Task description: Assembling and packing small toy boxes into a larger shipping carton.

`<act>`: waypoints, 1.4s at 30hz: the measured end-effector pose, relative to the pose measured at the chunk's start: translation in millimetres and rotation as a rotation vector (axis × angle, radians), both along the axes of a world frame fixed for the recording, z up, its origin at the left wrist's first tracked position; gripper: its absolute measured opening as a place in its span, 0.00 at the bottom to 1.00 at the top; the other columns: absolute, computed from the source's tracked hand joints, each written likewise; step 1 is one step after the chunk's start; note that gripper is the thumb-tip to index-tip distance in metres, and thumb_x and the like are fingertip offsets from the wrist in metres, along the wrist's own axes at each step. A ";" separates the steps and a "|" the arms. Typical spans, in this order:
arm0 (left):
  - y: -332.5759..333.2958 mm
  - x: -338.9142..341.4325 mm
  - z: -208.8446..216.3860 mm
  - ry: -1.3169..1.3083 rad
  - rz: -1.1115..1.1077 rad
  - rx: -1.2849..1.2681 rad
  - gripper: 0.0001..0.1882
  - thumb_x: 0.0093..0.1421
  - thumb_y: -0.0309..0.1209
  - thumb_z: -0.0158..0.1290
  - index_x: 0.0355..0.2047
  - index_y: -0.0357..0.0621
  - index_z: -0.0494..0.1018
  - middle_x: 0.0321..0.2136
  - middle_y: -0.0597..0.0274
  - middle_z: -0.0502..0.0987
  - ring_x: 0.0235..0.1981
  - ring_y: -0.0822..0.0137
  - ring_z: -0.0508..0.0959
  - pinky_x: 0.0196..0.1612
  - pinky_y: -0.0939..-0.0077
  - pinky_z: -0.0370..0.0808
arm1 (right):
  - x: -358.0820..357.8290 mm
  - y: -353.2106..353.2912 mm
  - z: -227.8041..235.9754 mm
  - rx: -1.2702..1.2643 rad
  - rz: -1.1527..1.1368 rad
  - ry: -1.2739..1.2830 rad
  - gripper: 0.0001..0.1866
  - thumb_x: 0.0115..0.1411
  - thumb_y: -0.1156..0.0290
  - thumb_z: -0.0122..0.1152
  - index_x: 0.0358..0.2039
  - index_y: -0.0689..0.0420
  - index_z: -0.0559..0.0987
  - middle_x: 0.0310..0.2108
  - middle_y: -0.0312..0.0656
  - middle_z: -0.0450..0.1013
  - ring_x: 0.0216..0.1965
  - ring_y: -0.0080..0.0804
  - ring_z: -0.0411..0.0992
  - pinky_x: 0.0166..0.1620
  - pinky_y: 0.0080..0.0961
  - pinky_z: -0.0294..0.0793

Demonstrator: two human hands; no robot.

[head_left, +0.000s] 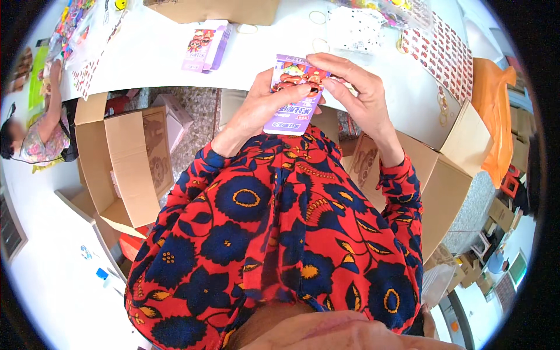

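Note:
A purple printed carton (pixel 286 119) with red cartoon figures is held upright in front of my chest, at the near edge of the white table. My left hand (pixel 252 107) grips it from the left, the thumb lying across its printed front. At its upper right corner, my right hand (pixel 363 93) pinches the edge with thumb and fingers. Whether the carton is flat or holds anything, I cannot tell. Farther off to the left, a stack of similar purple cartons (pixel 217 49) lies on the table.
Open cardboard boxes stand below the table edge, one to the left (pixel 131 169) and one to the right (pixel 440 175). A sticker sheet (pixel 443 55), rubber bands (pixel 318 17) and a brown box (pixel 213 10) lie on the table. Another person (pixel 44 131) works at far left.

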State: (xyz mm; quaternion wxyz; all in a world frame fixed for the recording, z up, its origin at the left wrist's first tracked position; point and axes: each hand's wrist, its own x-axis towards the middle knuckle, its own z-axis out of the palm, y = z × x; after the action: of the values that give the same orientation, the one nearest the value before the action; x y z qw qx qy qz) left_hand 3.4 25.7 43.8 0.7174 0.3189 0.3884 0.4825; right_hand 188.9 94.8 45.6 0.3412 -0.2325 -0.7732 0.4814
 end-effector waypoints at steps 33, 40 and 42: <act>6.4 -51.5 -19.4 0.511 0.253 0.376 0.16 0.50 0.24 0.61 0.39 0.34 0.73 0.29 0.60 0.80 0.31 0.73 0.78 0.36 0.78 0.76 | -40.5 57.8 7.5 -0.117 -0.249 -0.220 0.09 0.59 0.74 0.52 0.40 0.61 0.74 0.31 0.35 0.73 0.33 0.18 0.69 0.37 0.18 0.70; 2.2 -75.7 -22.9 0.471 0.293 0.273 0.17 0.51 0.23 0.60 0.43 0.34 0.72 0.34 0.59 0.79 0.35 0.75 0.76 0.39 0.79 0.75 | -139.6 187.1 26.1 1.018 -0.001 -0.424 0.18 0.50 0.72 0.59 0.44 0.57 0.74 0.48 0.45 0.69 0.50 0.41 0.66 0.51 0.34 0.68; -0.5 -82.7 -28.3 0.450 0.318 0.259 0.17 0.52 0.23 0.60 0.43 0.34 0.72 0.34 0.60 0.79 0.35 0.75 0.76 0.39 0.79 0.75 | -162.8 204.3 12.7 0.960 0.066 -0.522 0.20 0.49 0.70 0.60 0.45 0.57 0.74 0.49 0.45 0.68 0.52 0.41 0.64 0.53 0.36 0.65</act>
State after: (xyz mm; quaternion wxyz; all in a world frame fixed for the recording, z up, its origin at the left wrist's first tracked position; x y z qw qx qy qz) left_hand -79.3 25.2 15.5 0.4821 0.4420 0.5178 0.5514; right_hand 26.0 299.1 58.3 0.1906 -0.1380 -0.9719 0.0113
